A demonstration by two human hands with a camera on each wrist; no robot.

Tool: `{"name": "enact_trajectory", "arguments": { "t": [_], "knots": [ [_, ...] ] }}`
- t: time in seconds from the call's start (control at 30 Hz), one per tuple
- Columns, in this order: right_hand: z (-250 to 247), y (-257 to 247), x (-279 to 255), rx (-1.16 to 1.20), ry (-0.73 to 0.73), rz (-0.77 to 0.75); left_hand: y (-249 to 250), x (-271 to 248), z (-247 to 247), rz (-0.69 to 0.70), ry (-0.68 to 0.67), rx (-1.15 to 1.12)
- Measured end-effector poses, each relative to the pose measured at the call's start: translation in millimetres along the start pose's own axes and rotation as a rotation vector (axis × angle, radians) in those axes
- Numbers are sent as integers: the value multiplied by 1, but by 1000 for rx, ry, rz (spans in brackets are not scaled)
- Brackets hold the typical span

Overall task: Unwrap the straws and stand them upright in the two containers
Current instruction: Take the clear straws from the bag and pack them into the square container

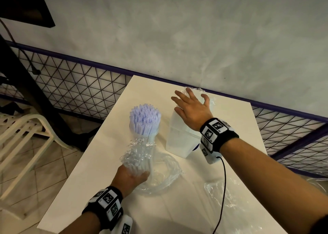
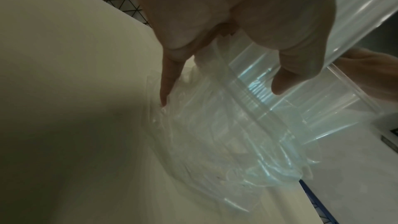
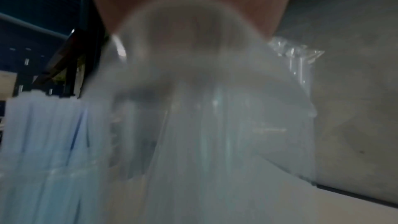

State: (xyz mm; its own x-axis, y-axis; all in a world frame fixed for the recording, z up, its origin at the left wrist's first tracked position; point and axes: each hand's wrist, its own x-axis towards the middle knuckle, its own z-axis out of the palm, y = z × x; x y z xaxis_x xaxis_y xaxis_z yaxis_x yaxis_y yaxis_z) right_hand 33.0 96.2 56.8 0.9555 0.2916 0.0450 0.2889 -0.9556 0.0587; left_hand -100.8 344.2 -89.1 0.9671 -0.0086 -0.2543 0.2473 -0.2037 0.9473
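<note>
A bundle of pale lilac straws stands tilted on the white table. Its clear wrapper is pushed down and crumpled round the lower part. My left hand grips the bundle's bottom end through that plastic. In the left wrist view the wrapper spreads over the table under my fingers. A translucent white container stands to the right of the straws. My right hand hovers over it with fingers spread, reaching to a clear-wrapped pack by the wall. The right wrist view is blurred, with straws at its left.
A loose clear wrapper lies on the table at the near right. A cable hangs from my right wrist over it. The table meets the grey wall at the back. A white chair and a wire mesh panel stand left of the table.
</note>
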Motion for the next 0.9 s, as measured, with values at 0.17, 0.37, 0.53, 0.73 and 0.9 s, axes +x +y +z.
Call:
{"name": "enact_trajectory", "arguments": {
  "t": [0.17,0.37,0.53,0.73,0.9],
  "knots": [
    [-30,-29,-31,373,304,-248,1,-1,-1,-22,-19,1],
    [-9,-71,-83,803,-224,-280,2,1,2,-3,6,34],
    [25,-93,-87,973,-133,-167,6,-2,4,16,-38,1],
    [49,-90,-88,1011,-123,-47,5,-2,3,21,-55,-5],
    [45,-92,-92,1095,-36,-73,3,-3,3,9,-48,0]
  ]
}}
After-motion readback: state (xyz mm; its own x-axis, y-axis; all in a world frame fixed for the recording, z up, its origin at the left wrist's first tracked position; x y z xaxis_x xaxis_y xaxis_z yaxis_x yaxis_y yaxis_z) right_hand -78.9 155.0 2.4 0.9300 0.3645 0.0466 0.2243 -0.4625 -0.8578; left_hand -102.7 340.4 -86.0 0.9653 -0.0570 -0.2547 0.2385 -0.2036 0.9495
